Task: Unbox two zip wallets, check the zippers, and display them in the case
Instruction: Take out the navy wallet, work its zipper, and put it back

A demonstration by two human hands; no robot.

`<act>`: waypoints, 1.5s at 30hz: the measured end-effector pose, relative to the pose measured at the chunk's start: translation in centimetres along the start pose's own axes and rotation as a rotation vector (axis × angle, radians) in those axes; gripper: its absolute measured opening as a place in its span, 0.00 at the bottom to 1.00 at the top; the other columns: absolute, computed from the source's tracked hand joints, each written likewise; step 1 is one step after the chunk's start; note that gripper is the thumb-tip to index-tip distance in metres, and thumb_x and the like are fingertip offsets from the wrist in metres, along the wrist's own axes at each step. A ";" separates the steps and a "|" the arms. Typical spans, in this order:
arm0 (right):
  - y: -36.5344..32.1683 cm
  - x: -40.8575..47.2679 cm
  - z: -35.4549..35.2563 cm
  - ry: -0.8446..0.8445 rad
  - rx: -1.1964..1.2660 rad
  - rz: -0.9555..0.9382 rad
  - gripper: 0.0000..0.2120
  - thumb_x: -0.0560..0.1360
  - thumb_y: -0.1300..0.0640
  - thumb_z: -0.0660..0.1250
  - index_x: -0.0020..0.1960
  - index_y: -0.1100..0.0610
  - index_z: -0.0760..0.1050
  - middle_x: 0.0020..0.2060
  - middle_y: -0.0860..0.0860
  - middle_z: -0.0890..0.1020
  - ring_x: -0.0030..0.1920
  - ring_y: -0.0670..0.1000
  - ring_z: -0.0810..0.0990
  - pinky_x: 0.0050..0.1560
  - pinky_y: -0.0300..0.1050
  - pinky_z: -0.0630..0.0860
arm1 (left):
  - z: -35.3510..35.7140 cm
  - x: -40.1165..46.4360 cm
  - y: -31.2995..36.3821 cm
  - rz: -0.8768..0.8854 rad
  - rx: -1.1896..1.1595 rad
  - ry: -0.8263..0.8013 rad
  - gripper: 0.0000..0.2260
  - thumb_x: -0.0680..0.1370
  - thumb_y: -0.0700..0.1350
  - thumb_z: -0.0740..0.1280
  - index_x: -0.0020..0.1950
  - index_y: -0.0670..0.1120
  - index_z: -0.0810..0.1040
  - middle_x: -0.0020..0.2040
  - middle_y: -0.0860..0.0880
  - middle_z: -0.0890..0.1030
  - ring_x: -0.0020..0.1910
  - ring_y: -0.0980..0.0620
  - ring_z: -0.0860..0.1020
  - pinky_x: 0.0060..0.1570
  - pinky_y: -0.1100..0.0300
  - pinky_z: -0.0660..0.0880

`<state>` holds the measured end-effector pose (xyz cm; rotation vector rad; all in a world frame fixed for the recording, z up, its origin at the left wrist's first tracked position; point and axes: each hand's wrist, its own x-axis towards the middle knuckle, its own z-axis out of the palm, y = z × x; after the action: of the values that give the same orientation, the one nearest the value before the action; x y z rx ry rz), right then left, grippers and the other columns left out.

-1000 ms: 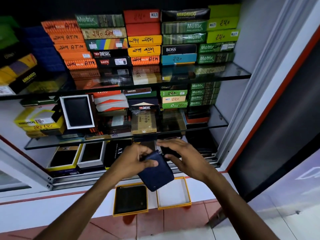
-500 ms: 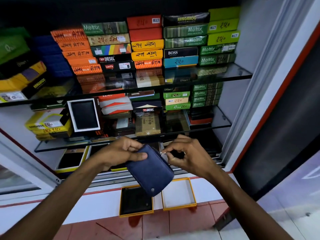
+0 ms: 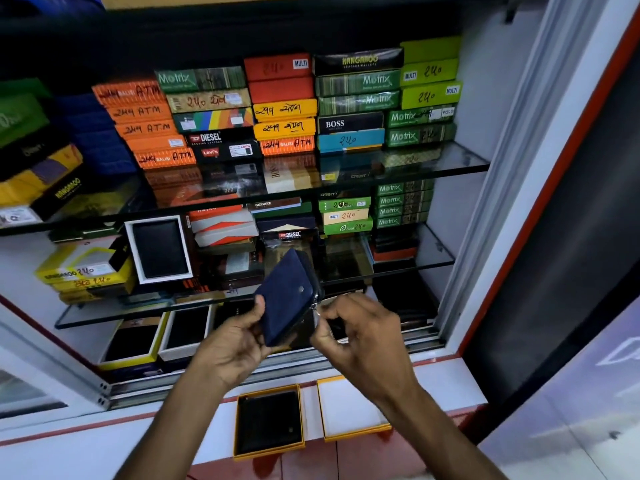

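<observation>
My left hand [image 3: 232, 341] grips a navy blue zip wallet [image 3: 285, 296] by its lower edge, holding it tilted up in front of the display case. Right beside it, my right hand [image 3: 353, 332] pinches the small metal zipper pull [image 3: 314, 305] at the wallet's right edge. On the white ledge below lie two yellow-rimmed box halves: the left box [image 3: 269, 422] holds a black wallet, the right box [image 3: 349, 408] shows only its white lining.
The glass-shelved case [image 3: 450, 161] is packed with stacked coloured wallet boxes. Open boxes with dark wallets [image 3: 133, 341] stand on the bottom level at left. A sliding-door track [image 3: 381, 348] runs along the front; a white and red frame [image 3: 519, 209] borders the right.
The wallet has been raised and turned more upright, toward the middle shelf. My right hand has closed on the zipper pull at the wallet's right edge. The view has tilted down slightly.
</observation>
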<state>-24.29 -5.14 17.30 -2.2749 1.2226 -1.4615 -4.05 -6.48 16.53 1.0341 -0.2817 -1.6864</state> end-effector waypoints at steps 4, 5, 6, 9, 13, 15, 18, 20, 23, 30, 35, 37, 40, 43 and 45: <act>-0.5 -0.2 1.2 0.015 -0.065 -0.060 0.04 0.71 0.58 0.71 0.38 0.54 0.77 0.33 0.47 0.79 0.36 0.47 0.75 0.37 0.34 0.69 | 2.1 -0.2 -1.6 -0.042 -0.191 -0.032 0.15 0.75 0.44 0.66 0.57 0.35 0.76 0.41 0.37 0.87 0.37 0.42 0.87 0.29 0.48 0.83; -0.6 -0.5 1.5 -0.006 -0.068 -0.066 0.03 0.70 0.57 0.71 0.38 0.54 0.78 0.34 0.47 0.80 0.37 0.47 0.76 0.38 0.34 0.69 | 2.6 -0.2 -1.8 -0.044 -0.230 -0.035 0.17 0.75 0.44 0.66 0.59 0.34 0.76 0.42 0.37 0.87 0.37 0.42 0.87 0.29 0.49 0.83; -0.6 -0.7 1.6 -0.025 -0.067 -0.067 0.02 0.70 0.57 0.71 0.40 0.54 0.79 0.36 0.47 0.81 0.38 0.47 0.77 0.39 0.33 0.70 | 2.9 -0.2 -1.8 -0.044 -0.263 -0.041 0.19 0.75 0.45 0.66 0.61 0.33 0.75 0.42 0.36 0.87 0.37 0.41 0.87 0.29 0.49 0.83; -0.4 -1.1 1.6 -0.042 -0.064 -0.054 0.02 0.71 0.57 0.72 0.44 0.53 0.82 0.39 0.47 0.84 0.40 0.47 0.80 0.42 0.36 0.75 | 3.8 -0.3 -1.6 -0.018 -0.301 -0.052 0.20 0.79 0.46 0.63 0.66 0.33 0.72 0.47 0.34 0.85 0.38 0.38 0.86 0.31 0.44 0.83; -0.2 -1.1 1.2 -0.066 -0.091 -0.059 0.04 0.73 0.55 0.73 0.47 0.54 0.84 0.41 0.47 0.85 0.42 0.48 0.82 0.42 0.40 0.79 | 4.4 -0.7 -1.5 -0.002 -0.283 -0.042 0.23 0.80 0.46 0.62 0.72 0.36 0.68 0.57 0.35 0.81 0.38 0.33 0.85 0.43 0.45 0.82; -0.2 -1.1 1.0 -0.080 -0.111 -0.056 0.06 0.74 0.53 0.72 0.49 0.53 0.84 0.42 0.46 0.85 0.43 0.47 0.82 0.43 0.39 0.79 | 4.5 -1.0 -1.5 0.005 -0.329 -0.040 0.22 0.80 0.45 0.62 0.71 0.36 0.69 0.59 0.34 0.81 0.40 0.32 0.84 0.34 0.42 0.83; 0.1 -0.8 0.4 -0.065 -0.159 -0.067 0.07 0.76 0.52 0.69 0.51 0.52 0.83 0.44 0.46 0.85 0.44 0.47 0.82 0.43 0.40 0.80 | 4.4 -1.4 -1.6 0.036 -0.383 -0.022 0.14 0.78 0.44 0.63 0.59 0.36 0.75 0.42 0.35 0.86 0.35 0.38 0.86 0.29 0.40 0.82; 0.4 -0.6 0.1 -0.050 -0.202 -0.094 0.06 0.77 0.52 0.69 0.51 0.52 0.83 0.44 0.46 0.85 0.45 0.47 0.82 0.43 0.42 0.80 | 4.1 -1.5 -1.9 0.057 -0.359 -0.001 0.12 0.74 0.44 0.66 0.54 0.38 0.76 0.40 0.37 0.87 0.35 0.41 0.86 0.30 0.39 0.82; 0.6 0.1 -0.4 -0.016 -0.258 -0.122 0.04 0.77 0.54 0.70 0.51 0.50 0.81 0.45 0.45 0.84 0.44 0.48 0.81 0.41 0.44 0.81 | 3.4 -1.3 -2.1 0.081 -0.298 0.011 0.17 0.66 0.43 0.69 0.53 0.39 0.76 0.40 0.39 0.87 0.35 0.42 0.87 0.30 0.42 0.82; 2.0 2.1 -3.1 0.064 -0.222 0.004 0.05 0.76 0.56 0.70 0.48 0.45 0.80 0.45 0.39 0.84 0.43 0.43 0.78 0.40 0.36 0.75 | -0.1 -1.4 -1.0 0.191 0.014 -0.081 0.16 0.70 0.41 0.68 0.57 0.40 0.82 0.54 0.42 0.87 0.48 0.46 0.86 0.38 0.53 0.83; 2.8 4.2 -3.3 -0.124 -0.022 0.024 0.04 0.77 0.50 0.66 0.47 0.44 0.80 0.44 0.35 0.83 0.47 0.40 0.75 0.45 0.30 0.70 | -1.2 -2.5 1.0 0.129 0.333 -0.247 0.17 0.73 0.40 0.68 0.62 0.40 0.81 0.61 0.41 0.83 0.57 0.47 0.84 0.47 0.56 0.83; 3.4 5.7 -3.2 -0.248 0.074 0.002 0.04 0.76 0.49 0.68 0.47 0.44 0.81 0.45 0.37 0.83 0.48 0.43 0.75 0.48 0.33 0.70 | -0.8 -2.9 1.4 0.083 0.457 -0.315 0.17 0.74 0.41 0.69 0.63 0.41 0.81 0.62 0.40 0.82 0.59 0.46 0.82 0.53 0.55 0.82; 3.7 7.2 -1.6 -0.436 0.199 -0.031 0.03 0.74 0.50 0.71 0.46 0.46 0.84 0.46 0.42 0.81 0.51 0.46 0.78 0.53 0.40 0.73 | 0.4 -3.2 1.6 0.050 0.535 -0.352 0.20 0.70 0.45 0.74 0.61 0.41 0.82 0.59 0.40 0.84 0.55 0.48 0.83 0.52 0.57 0.82; 3.9 8.1 0.4 -0.567 0.317 0.030 0.04 0.73 0.55 0.73 0.47 0.50 0.85 0.48 0.50 0.78 0.52 0.49 0.79 0.54 0.45 0.76 | 2.0 -3.3 0.9 0.009 0.568 -0.367 0.19 0.69 0.45 0.75 0.58 0.40 0.83 0.55 0.41 0.86 0.50 0.50 0.85 0.48 0.59 0.82; 4.4 8.2 1.2 -0.603 0.350 0.068 0.05 0.73 0.57 0.74 0.48 0.53 0.85 0.47 0.53 0.79 0.51 0.51 0.80 0.54 0.46 0.76 | 2.6 -3.2 0.2 -0.005 0.559 -0.341 0.17 0.70 0.44 0.74 0.56 0.39 0.84 0.53 0.42 0.86 0.48 0.50 0.85 0.46 0.59 0.82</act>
<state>-24.17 -14.15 19.86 -2.1591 0.7807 -0.7845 -5.72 -4.55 19.81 1.1340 -1.0173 -1.8298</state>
